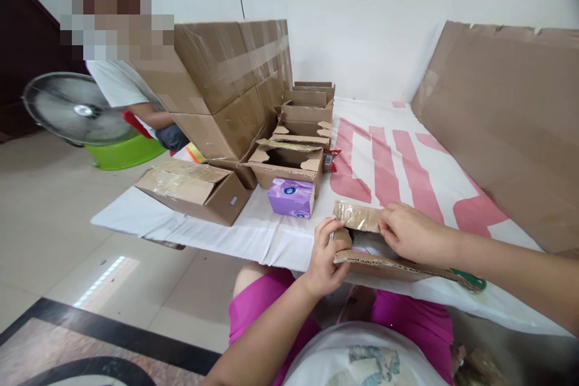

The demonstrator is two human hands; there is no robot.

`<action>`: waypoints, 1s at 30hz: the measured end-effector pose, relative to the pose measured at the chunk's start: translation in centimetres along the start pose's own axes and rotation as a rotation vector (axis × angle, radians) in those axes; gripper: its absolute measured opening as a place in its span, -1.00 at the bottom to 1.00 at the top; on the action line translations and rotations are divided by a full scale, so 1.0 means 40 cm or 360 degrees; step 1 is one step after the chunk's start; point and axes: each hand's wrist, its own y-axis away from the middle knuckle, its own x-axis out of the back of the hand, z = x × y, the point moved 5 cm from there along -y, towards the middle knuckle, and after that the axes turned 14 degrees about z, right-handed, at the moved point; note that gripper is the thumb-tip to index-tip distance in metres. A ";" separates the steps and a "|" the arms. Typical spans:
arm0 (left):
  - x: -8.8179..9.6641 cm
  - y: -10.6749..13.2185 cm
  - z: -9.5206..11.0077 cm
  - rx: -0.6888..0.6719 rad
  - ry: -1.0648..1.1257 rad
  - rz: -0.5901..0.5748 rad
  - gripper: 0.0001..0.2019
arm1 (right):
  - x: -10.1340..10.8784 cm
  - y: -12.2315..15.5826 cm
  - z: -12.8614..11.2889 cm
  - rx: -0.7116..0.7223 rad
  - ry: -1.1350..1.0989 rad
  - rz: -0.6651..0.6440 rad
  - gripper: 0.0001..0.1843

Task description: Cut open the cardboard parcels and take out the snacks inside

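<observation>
An opened cardboard box lies on the table's front edge before me. Its far flap carries a strip of clear shiny tape. My left hand grips the box's left end, fingers curled over the small side flap. The fingers of my right hand are closed on the right end of the taped flap; their tips are partly hidden. Only a little of the box's inside shows between the flaps. A purple tissue pack lies beyond my left hand, apart from it.
Several open cardboard boxes stand in a row behind the tissue pack. A closed box is at left, below stacked taped cartons. A large cardboard sheet leans at right. A green object sits near my right forearm. A person and fan are left.
</observation>
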 end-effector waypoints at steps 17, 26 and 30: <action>0.006 0.004 -0.013 -0.0023 0.0001 -0.0099 -0.78 | 0.052 0.018 0.044 -0.0108 -0.0942 -0.0052 -0.88; 0.013 0.015 -0.014 -0.0076 -0.0022 -0.0068 -0.77 | -0.041 0.208 0.430 -0.0815 -0.1094 -0.0020 -0.70; 0.009 0.015 -0.022 -0.0063 -0.0033 -0.0036 -0.72 | -0.221 0.383 0.506 -0.1073 -0.1149 -0.0102 -0.78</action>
